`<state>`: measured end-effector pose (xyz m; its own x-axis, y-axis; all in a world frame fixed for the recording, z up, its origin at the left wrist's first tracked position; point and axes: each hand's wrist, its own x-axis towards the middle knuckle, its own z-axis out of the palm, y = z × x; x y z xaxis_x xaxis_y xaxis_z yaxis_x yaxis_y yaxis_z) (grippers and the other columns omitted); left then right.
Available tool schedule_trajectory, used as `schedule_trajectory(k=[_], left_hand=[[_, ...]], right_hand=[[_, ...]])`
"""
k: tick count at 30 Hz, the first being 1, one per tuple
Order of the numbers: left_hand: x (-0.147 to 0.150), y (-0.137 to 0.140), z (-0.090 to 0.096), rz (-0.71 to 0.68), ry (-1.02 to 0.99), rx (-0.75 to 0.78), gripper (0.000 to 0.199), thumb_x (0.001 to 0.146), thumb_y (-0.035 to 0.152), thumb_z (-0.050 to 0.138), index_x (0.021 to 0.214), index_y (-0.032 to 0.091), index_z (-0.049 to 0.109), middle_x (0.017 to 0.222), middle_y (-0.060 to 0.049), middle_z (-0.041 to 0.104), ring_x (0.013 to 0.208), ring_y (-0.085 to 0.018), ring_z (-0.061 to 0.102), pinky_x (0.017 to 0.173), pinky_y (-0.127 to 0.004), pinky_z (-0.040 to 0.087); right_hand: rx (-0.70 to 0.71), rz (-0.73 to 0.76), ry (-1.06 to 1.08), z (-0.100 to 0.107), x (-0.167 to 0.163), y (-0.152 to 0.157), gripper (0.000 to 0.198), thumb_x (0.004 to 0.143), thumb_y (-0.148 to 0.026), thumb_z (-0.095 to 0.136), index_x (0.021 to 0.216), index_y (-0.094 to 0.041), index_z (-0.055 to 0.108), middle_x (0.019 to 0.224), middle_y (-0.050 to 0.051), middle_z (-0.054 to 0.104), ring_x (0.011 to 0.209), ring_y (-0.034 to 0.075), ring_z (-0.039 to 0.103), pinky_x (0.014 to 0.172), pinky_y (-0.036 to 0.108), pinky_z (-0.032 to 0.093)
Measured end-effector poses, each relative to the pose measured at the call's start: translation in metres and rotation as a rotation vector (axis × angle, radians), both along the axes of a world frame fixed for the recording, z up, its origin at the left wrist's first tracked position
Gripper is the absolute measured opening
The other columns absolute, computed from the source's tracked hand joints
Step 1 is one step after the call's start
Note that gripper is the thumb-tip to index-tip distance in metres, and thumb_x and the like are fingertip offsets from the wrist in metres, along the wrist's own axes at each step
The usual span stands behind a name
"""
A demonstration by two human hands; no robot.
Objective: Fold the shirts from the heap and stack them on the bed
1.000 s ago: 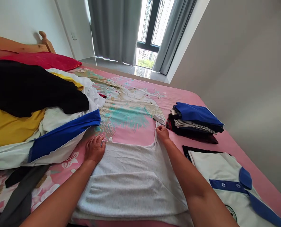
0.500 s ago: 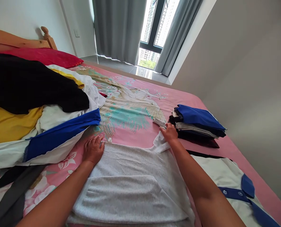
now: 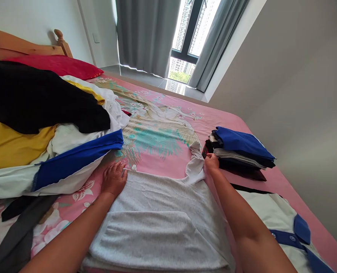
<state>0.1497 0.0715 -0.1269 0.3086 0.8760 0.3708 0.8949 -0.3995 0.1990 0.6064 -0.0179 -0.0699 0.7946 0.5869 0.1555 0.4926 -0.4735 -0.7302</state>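
Your left hand [image 3: 114, 178] is lying flat on the top left corner of the light grey knit top [image 3: 148, 231], just beside its small white tag [image 3: 133, 167]. Its fingers are stretching out loosely, only a little apart, and they are not pinching anything. Your right hand [image 3: 212, 162] is sitting near the top's far right corner, between a thin, bunched strip of the grey cloth and the stack of folded clothes [image 3: 242, 148]. Its fingers are curling in, but I cannot tell if they are pinching any cloth. The grey top is lying in front of you on the pink bed sheet [image 3: 159, 165], with a wide fold running across its near part. The thin strip is pointing away from you, toward the window [image 3: 182, 55]. On your left, a messy heap is spreading out, with a black garment [image 3: 43, 96] covering part of a yellow one [image 3: 15, 148]. On your right, a white polo shirt [image 3: 261, 208] with a blue collar is lying near your arm, partly hiding behind it.
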Motion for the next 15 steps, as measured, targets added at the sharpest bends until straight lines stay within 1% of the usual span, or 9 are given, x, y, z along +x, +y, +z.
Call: schedule_trajectory(k=[2, 4, 5, 7, 9, 10, 11, 13, 15], left_hand=[[0.000, 0.000, -0.001, -0.004, 0.002, -0.001, 0.036, 0.088, 0.033, 0.041, 0.117, 0.020, 0.058, 0.130, -0.010, 0.056, 0.122, -0.025, 0.046, 0.103, -0.042, 0.031], [-0.001, 0.000, -0.003, -0.002, 0.002, -0.002, 0.036, 0.088, 0.033, 0.041, 0.117, 0.020, 0.058, 0.130, -0.009, 0.055, 0.123, -0.025, 0.045, 0.104, -0.041, 0.031], [-0.001, 0.000, -0.003, 0.002, 0.001, -0.002, 0.036, 0.088, 0.033, 0.041, 0.117, 0.020, 0.058, 0.130, -0.009, 0.055, 0.123, -0.024, 0.045, 0.104, -0.041, 0.030], [-0.001, 0.000, -0.003, 0.008, -0.003, -0.010, 0.036, 0.088, 0.034, 0.042, 0.118, 0.021, 0.057, 0.130, -0.009, 0.056, 0.123, -0.024, 0.045, 0.105, -0.040, 0.029], [-0.001, -0.001, -0.002, 0.013, -0.007, -0.024, 0.035, 0.088, 0.033, 0.042, 0.117, 0.021, 0.058, 0.130, -0.009, 0.056, 0.124, -0.024, 0.045, 0.105, -0.040, 0.029], [-0.001, -0.001, -0.002, 0.015, -0.008, -0.030, 0.035, 0.088, 0.034, 0.043, 0.117, 0.021, 0.058, 0.130, -0.008, 0.056, 0.124, -0.024, 0.045, 0.105, -0.040, 0.030], [-0.001, -0.001, -0.001, 0.017, -0.010, -0.034, 0.035, 0.088, 0.034, 0.043, 0.117, 0.022, 0.058, 0.130, -0.008, 0.056, 0.124, -0.024, 0.045, 0.105, -0.039, 0.030], [-0.001, -0.002, -0.001, 0.017, -0.016, -0.039, 0.035, 0.088, 0.034, 0.044, 0.118, 0.023, 0.057, 0.130, -0.007, 0.056, 0.125, -0.023, 0.044, 0.105, -0.039, 0.029], [-0.001, -0.002, -0.002, 0.017, -0.022, -0.040, 0.035, 0.088, 0.033, 0.044, 0.118, 0.023, 0.057, 0.131, -0.007, 0.055, 0.126, -0.023, 0.043, 0.106, -0.039, 0.028]], right_hand=[[-0.005, -0.015, -0.066, 0.002, -0.001, 0.004, 0.024, 0.073, -0.027, 0.048, 0.090, -0.016, 0.060, 0.090, 0.011, 0.063, 0.093, 0.024, 0.057, 0.087, 0.037, 0.041], [-0.003, 0.020, -0.113, 0.004, -0.005, 0.014, 0.027, 0.075, -0.032, 0.050, 0.095, -0.017, 0.060, 0.098, 0.011, 0.063, 0.098, 0.025, 0.056, 0.090, 0.037, 0.039], [-0.011, 0.036, -0.111, 0.005, -0.008, 0.020, 0.029, 0.073, -0.035, 0.055, 0.096, -0.018, 0.060, 0.100, 0.011, 0.062, 0.100, 0.025, 0.055, 0.090, 0.037, 0.039], [-0.044, 0.048, -0.046, 0.006, -0.014, 0.033, 0.031, 0.064, -0.037, 0.067, 0.088, -0.018, 0.061, 0.097, 0.011, 0.063, 0.100, 0.028, 0.056, 0.088, 0.038, 0.040], [-0.070, 0.049, 0.056, 0.005, -0.020, 0.044, 0.026, 0.058, -0.033, 0.073, 0.075, -0.018, 0.059, 0.085, 0.011, 0.065, 0.095, 0.029, 0.059, 0.082, 0.037, 0.043], [-0.064, 0.052, 0.100, 0.005, -0.022, 0.048, 0.022, 0.059, -0.032, 0.071, 0.070, -0.018, 0.058, 0.079, 0.010, 0.065, 0.090, 0.028, 0.061, 0.078, 0.036, 0.045], [-0.040, 0.060, 0.130, 0.005, -0.024, 0.050, 0.019, 0.064, -0.032, 0.066, 0.070, -0.018, 0.056, 0.075, 0.008, 0.065, 0.084, 0.026, 0.063, 0.074, 0.034, 0.046], [0.041, 0.079, 0.159, 0.006, -0.024, 0.049, 0.018, 0.074, -0.035, 0.053, 0.079, -0.018, 0.056, 0.076, 0.006, 0.066, 0.075, 0.020, 0.064, 0.065, 0.029, 0.048], [0.115, 0.084, 0.175, 0.009, -0.019, 0.042, 0.024, 0.080, -0.036, 0.042, 0.091, -0.018, 0.053, 0.080, 0.004, 0.067, 0.068, 0.016, 0.064, 0.059, 0.026, 0.049]])
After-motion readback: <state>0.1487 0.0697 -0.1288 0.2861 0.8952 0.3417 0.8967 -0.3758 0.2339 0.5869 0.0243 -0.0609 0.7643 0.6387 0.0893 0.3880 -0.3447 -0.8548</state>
